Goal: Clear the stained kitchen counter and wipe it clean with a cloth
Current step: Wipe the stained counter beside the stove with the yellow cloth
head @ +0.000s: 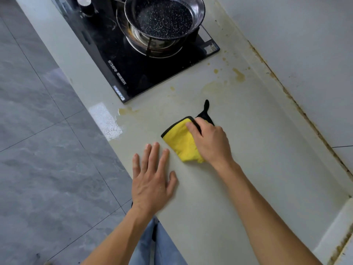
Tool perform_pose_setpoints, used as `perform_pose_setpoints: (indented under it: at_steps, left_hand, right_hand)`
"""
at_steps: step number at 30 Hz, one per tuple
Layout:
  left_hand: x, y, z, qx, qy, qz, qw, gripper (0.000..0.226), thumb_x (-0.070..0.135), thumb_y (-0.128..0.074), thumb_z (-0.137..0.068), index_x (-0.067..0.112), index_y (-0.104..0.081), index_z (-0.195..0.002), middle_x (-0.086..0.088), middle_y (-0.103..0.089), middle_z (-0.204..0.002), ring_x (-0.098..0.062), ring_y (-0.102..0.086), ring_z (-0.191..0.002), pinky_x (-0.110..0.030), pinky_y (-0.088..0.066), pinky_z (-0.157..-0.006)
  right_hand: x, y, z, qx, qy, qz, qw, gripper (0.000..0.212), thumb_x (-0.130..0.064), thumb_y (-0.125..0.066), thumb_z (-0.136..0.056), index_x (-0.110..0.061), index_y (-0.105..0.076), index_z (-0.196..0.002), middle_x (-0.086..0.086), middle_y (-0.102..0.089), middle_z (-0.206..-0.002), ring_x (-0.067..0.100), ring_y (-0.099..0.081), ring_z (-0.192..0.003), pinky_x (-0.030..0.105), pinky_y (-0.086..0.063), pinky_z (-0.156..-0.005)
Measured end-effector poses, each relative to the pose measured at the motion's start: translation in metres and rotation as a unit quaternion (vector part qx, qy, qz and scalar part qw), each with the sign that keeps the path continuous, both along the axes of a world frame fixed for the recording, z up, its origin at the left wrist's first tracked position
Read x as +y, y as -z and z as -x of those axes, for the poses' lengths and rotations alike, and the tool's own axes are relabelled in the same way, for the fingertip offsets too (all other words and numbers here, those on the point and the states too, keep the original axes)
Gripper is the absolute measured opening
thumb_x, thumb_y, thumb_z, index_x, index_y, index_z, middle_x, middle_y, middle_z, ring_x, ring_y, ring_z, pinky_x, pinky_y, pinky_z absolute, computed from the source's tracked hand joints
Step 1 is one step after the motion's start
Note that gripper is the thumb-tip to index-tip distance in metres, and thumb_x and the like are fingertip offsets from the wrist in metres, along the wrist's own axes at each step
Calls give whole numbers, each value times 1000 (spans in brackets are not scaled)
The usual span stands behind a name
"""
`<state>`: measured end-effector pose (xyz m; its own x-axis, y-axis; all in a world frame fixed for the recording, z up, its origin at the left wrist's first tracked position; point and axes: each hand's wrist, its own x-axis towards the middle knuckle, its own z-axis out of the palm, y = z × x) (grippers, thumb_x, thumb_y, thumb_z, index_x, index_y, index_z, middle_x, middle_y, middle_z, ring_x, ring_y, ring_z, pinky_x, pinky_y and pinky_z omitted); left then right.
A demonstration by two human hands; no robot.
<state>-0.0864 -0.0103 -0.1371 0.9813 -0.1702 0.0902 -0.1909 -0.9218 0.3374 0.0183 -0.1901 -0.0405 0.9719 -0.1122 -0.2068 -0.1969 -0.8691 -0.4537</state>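
Head view: cloth [180,142] half under right hand [212,143]

Pan [164,18] cut off by top edge; cloth [180,142] partly hidden under right hand [212,142].
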Motion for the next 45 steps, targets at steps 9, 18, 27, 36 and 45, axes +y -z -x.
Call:
perform_pose_setpoints:
  at_steps: [9, 18, 27, 36, 45]
  left_hand:
    - [0, 1, 0, 0, -1, 4, 1000, 68, 47, -52, -96, 18, -47, -157, -10, -30, -171, -32, -18, -162, -57, -9, -130]
    - [0, -2, 0, 11, -6, 9, 1000, 68, 46, -54, -95, 18, -48, -156, -10, -31, -170, -32, -20, -161, -58, -11, -130]
    - [-1, 5, 2, -11, -18, 37, 999, 67, 43, -60, -93, 17, -52, -154, -10, -33, -170, -30, -20, -161, -60, -17, -128]
    - [-3, 3, 4, -7, -5, 28, 1000, 64, 39, -60, -93, 13, -54, -151, -15, -42, -163, -36, -30, -157, -64, -21, -125]
    - [-3, 1, 4, -14, -11, 46, 999, 53, 38, -66, -88, 13, -64, -135, -13, -57, -140, -40, -47, -139, -61, -27, -124]
  right_hand:
    - [-70, 35, -26, 17, 42, 96, 994, 43, -59, -41, -104, -19, -56, -104, 19, -70, -92, 46, -64, -89, 41, -39, -68]
    - [-39, 43, -1, -133, -91, 46, 986, 53, -41, -56, -102, -15, -52, -148, 5, -51, -153, 24, -41, -147, 43, -35, -120]
    - [-16, 79, 14, -38, -250, 142, 957, 69, -57, -21, -107, -25, -8, -167, -4, 0, -175, 18, 6, -161, 46, 1, -130]
    - [34, 71, -60, 19, -126, 130, 983, 69, -50, -25, -108, -21, -2, -167, 10, 8, -174, 27, 10, -161, 52, 5, -129]
    - [140, 65, -70, -24, -498, 111, 860, 63, -48, -30, -109, -32, -9, -166, -4, 2, -175, 15, 8, -161, 42, 6, -130]
